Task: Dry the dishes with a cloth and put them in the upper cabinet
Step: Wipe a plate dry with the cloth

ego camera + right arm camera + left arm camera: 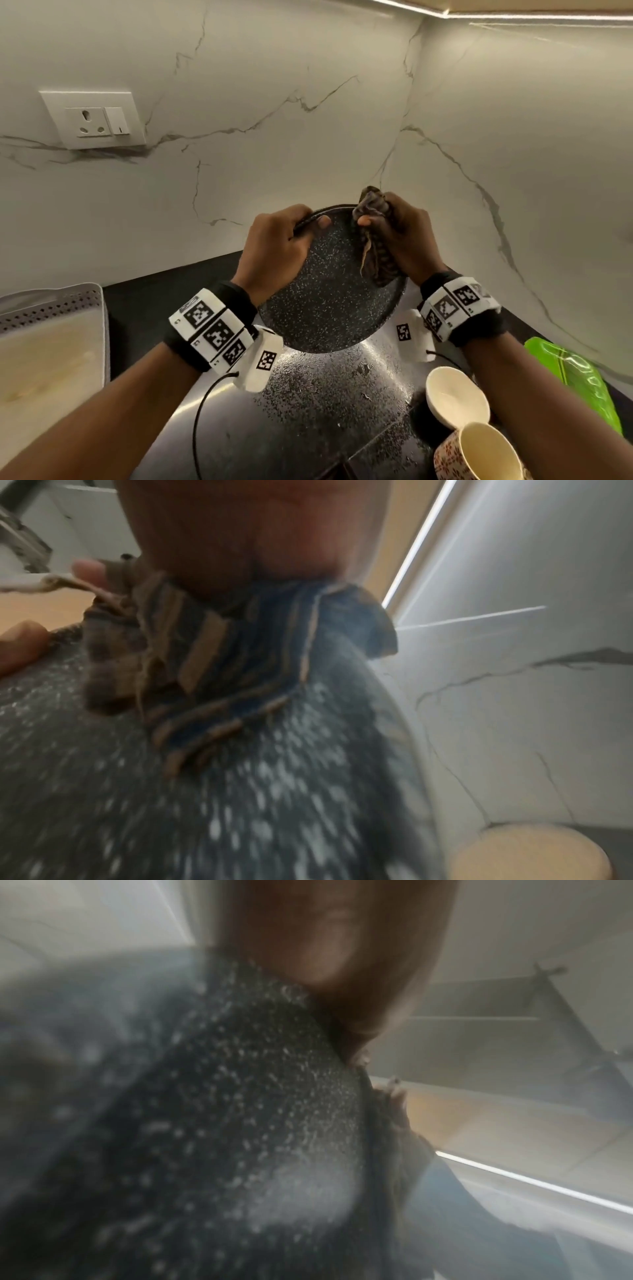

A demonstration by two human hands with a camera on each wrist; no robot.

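A black plate with white speckles [329, 294] is held tilted above the counter. My left hand [277, 243] grips its upper left rim, thumb on the face. My right hand [400, 236] holds a bunched brown and blue striped cloth [375, 240] against the plate's upper right edge. Blurred in the left wrist view, the plate [240, 1123] fills the frame under my palm. In the right wrist view the cloth [212, 664] lies over the plate [274, 791], and the fingers holding it are mostly hidden.
Below the plate lies a wet steel drainboard [308, 411]. A cream bowl [455, 397] and a patterned cup [479, 455] stand at lower right beside a green tray [579, 380]. A white rack with a wooden board [51, 349] is at left. A wall socket [94, 120] is on the marble backsplash.
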